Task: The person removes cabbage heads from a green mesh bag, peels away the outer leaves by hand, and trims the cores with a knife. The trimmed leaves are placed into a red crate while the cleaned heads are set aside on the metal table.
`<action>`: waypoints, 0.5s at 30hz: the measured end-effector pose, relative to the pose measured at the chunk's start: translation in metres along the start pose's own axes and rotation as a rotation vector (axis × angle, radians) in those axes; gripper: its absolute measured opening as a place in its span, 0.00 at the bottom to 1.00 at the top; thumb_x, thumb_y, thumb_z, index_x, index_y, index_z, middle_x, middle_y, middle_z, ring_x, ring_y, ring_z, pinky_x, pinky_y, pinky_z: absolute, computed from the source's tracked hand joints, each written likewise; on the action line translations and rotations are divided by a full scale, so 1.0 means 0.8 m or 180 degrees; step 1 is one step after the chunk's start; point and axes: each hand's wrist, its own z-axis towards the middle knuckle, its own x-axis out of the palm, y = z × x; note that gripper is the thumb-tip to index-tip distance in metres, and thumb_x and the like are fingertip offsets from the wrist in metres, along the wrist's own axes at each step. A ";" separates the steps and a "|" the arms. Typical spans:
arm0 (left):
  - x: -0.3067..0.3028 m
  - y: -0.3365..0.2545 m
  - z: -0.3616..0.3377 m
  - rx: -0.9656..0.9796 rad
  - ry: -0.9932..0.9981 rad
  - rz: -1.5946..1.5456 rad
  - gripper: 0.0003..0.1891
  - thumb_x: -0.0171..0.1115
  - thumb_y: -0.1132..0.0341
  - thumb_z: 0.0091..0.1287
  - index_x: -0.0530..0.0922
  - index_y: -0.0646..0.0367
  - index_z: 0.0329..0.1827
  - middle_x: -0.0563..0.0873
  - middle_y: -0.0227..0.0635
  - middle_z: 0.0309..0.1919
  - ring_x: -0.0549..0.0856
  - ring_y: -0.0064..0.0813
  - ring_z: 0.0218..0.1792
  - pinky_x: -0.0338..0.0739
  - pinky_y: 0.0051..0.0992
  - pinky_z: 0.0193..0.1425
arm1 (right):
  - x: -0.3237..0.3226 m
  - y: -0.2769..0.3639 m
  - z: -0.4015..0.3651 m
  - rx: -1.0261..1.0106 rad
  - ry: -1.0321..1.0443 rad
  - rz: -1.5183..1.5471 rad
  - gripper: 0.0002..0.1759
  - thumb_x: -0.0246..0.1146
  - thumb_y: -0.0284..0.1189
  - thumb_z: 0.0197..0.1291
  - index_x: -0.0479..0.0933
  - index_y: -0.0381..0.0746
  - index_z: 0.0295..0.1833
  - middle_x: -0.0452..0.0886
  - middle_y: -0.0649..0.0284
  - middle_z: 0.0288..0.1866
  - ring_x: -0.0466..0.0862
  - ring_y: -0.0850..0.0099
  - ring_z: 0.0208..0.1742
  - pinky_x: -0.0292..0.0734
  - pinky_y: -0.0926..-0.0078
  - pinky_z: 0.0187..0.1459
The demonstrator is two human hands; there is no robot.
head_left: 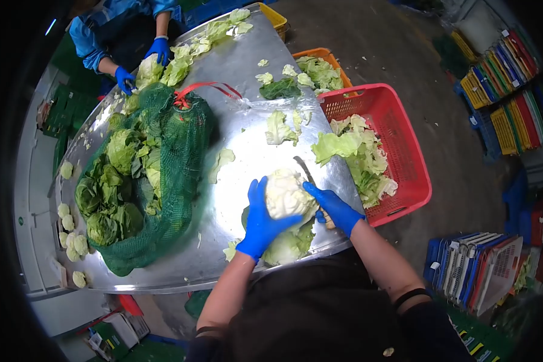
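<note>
The cabbage (286, 199) sat between both gloved hands, over loose leaves (289, 248) at the near edge of the table (238, 78). The left hand (260, 220) cupped it, fingers up along its left side, thumb across its lower face. The right hand (339, 211) was curled around the knife (305, 169), its fingertips at the cabbage's right side. Whether the cabbage touched the table, I could not tell.

on the table (247, 66), a net (184, 181) with heads (122, 223) inside; right of it, over the table, a cabbage (286, 194); further right, a crate (411, 151) with leaves (368, 169) inside.
</note>
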 end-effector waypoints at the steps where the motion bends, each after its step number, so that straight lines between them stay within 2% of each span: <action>1: 0.003 -0.002 0.011 -0.0099 -0.0001 -0.0042 0.59 0.82 0.49 0.38 0.55 0.64 0.71 0.61 0.55 0.66 0.65 0.50 0.67 0.64 0.40 0.69 | -0.010 -0.008 0.029 -0.0154 -0.0191 -0.0432 0.26 0.61 0.55 0.59 0.78 0.44 0.48 0.74 0.68 0.18 0.71 0.76 0.14 0.66 0.77 0.17; 2: 0.006 -0.006 0.019 -0.0203 0.0012 -0.0086 0.59 0.81 0.49 0.38 0.56 0.65 0.71 0.62 0.55 0.65 0.66 0.51 0.66 0.65 0.40 0.68 | -0.017 -0.012 0.031 -0.0159 -0.0220 -0.0403 0.26 0.61 0.55 0.59 0.78 0.44 0.48 0.74 0.68 0.18 0.71 0.76 0.14 0.66 0.77 0.17; 4: 0.014 -0.023 0.027 -0.0173 -0.0006 0.0196 0.59 0.81 0.48 0.38 0.55 0.66 0.70 0.63 0.55 0.63 0.67 0.51 0.65 0.66 0.40 0.67 | -0.017 -0.002 0.010 -0.3041 -0.2315 -0.3418 0.38 0.58 0.58 0.59 0.70 0.40 0.64 0.77 0.60 0.20 0.76 0.68 0.17 0.71 0.71 0.21; 5: 0.018 -0.028 0.032 -0.0170 -0.0054 0.0489 0.59 0.80 0.47 0.39 0.55 0.68 0.70 0.64 0.56 0.62 0.68 0.52 0.64 0.67 0.40 0.66 | -0.014 0.005 -0.006 -0.2846 -0.2111 -0.3699 0.41 0.57 0.55 0.61 0.59 0.44 0.73 0.80 0.51 0.27 0.82 0.57 0.26 0.76 0.61 0.30; 6: 0.020 -0.030 0.038 -0.0153 -0.0035 0.0479 0.59 0.80 0.47 0.39 0.55 0.68 0.70 0.64 0.56 0.62 0.68 0.52 0.64 0.67 0.40 0.66 | -0.009 0.007 -0.020 -0.2834 -0.2139 -0.3696 0.41 0.57 0.55 0.61 0.59 0.44 0.73 0.80 0.51 0.27 0.82 0.57 0.26 0.76 0.61 0.30; 8: 0.024 -0.034 0.050 -0.0415 0.0009 0.0602 0.61 0.80 0.45 0.39 0.54 0.71 0.70 0.64 0.57 0.62 0.68 0.52 0.64 0.67 0.41 0.66 | -0.003 0.001 -0.041 -0.2855 -0.1752 -0.4268 0.35 0.54 0.50 0.66 0.60 0.45 0.73 0.81 0.52 0.29 0.82 0.56 0.27 0.77 0.61 0.30; 9: 0.028 -0.033 0.053 -0.0384 0.0025 0.0586 0.61 0.80 0.45 0.39 0.54 0.71 0.70 0.64 0.57 0.62 0.68 0.52 0.64 0.67 0.41 0.66 | -0.006 -0.009 -0.037 -0.3658 -0.2115 -0.4523 0.32 0.46 0.47 0.71 0.59 0.40 0.73 0.76 0.57 0.19 0.77 0.65 0.17 0.70 0.66 0.19; 13: 0.040 -0.028 0.049 -0.0110 -0.0099 0.1282 0.63 0.80 0.44 0.38 0.52 0.72 0.70 0.65 0.57 0.62 0.67 0.53 0.64 0.66 0.42 0.66 | -0.020 -0.017 -0.030 -0.3165 -0.2036 -0.4599 0.32 0.47 0.48 0.70 0.60 0.40 0.73 0.75 0.58 0.19 0.76 0.66 0.16 0.69 0.66 0.18; 15: 0.038 -0.036 0.045 -0.0170 -0.0009 0.1039 0.63 0.80 0.43 0.37 0.53 0.73 0.69 0.66 0.57 0.61 0.69 0.53 0.63 0.68 0.42 0.65 | -0.018 -0.010 -0.023 -0.2936 -0.1983 -0.4325 0.32 0.53 0.47 0.67 0.60 0.47 0.73 0.80 0.52 0.23 0.79 0.58 0.19 0.73 0.60 0.22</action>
